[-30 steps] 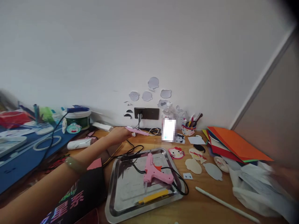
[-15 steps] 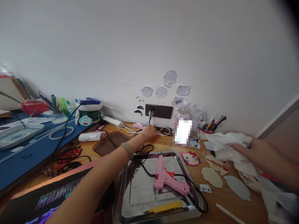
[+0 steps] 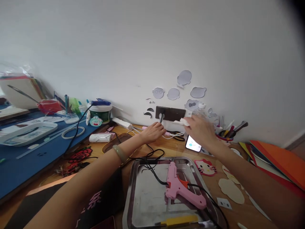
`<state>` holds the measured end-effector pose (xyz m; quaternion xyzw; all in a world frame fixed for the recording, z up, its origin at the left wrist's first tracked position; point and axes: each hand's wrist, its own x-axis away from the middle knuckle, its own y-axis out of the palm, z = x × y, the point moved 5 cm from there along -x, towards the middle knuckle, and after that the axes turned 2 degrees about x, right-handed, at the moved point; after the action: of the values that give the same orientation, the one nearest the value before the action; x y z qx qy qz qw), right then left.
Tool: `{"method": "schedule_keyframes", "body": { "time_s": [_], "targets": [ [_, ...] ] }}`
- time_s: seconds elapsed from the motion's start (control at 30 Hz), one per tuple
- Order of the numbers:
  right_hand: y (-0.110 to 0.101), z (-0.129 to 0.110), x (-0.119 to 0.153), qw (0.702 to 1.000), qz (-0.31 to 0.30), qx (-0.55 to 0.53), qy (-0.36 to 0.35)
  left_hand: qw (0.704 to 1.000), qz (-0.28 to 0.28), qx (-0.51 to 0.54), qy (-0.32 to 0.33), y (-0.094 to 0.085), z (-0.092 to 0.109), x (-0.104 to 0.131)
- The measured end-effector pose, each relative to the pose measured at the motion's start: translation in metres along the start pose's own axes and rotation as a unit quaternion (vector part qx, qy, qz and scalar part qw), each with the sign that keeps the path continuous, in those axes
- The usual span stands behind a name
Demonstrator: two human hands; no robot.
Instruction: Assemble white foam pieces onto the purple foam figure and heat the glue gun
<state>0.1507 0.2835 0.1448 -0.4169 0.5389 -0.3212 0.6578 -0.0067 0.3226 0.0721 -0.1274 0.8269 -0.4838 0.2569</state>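
Note:
My left hand (image 3: 154, 131) reaches forward to the desk below the wall socket (image 3: 170, 113), fingers curled over a pink rod-shaped tool (image 3: 167, 133) that shows on both sides of it. White and black cables lie around it. To its right, my right hand (image 3: 199, 129) is raised in front of the wall, pinching a crumpled white tissue (image 3: 182, 122). Behind its wrist leans a lit phone (image 3: 193, 144). Nearer to me, a pink glue gun (image 3: 176, 186) rests in a metal tray (image 3: 128, 203), touched by neither hand.
A yellow-handled tool (image 3: 178, 220) lies at the tray's front. Right of it are a cat-face cutout (image 3: 205, 167), pale cutouts (image 3: 231, 190) and coloured sheets (image 3: 281, 162). At left stand a brown tray (image 3: 111, 146), a white bottle (image 3: 100, 137) and a lidded tub (image 3: 100, 111).
My right hand has swung left and up from the right side of the desk, bringing the tissue toward the socket. My left hand stays by the pink tool. The view has turned slightly left.

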Motion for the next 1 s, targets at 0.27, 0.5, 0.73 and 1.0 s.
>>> {"method": "schedule_keyframes", "body": {
  "time_s": [0.27,0.5,0.73,1.0],
  "targets": [
    [0.044,-0.035,0.005,0.978,-0.129,-0.119,-0.11,0.999,-0.003,0.027,0.035,0.001,-0.005,-0.001],
    [0.057,-0.011,-0.005,0.957,-0.176,-0.222,-0.057,0.998,-0.002,0.036,0.047,-0.004,-0.007,-0.001],
    [0.053,-0.022,-0.007,0.965,-0.131,-0.218,-0.065,0.998,0.018,0.046,0.041,-0.003,-0.009,-0.003],
    [0.049,-0.022,-0.004,0.974,-0.033,-0.218,-0.045,0.997,0.053,0.056,0.026,-0.005,-0.009,-0.003]
  ]
}}
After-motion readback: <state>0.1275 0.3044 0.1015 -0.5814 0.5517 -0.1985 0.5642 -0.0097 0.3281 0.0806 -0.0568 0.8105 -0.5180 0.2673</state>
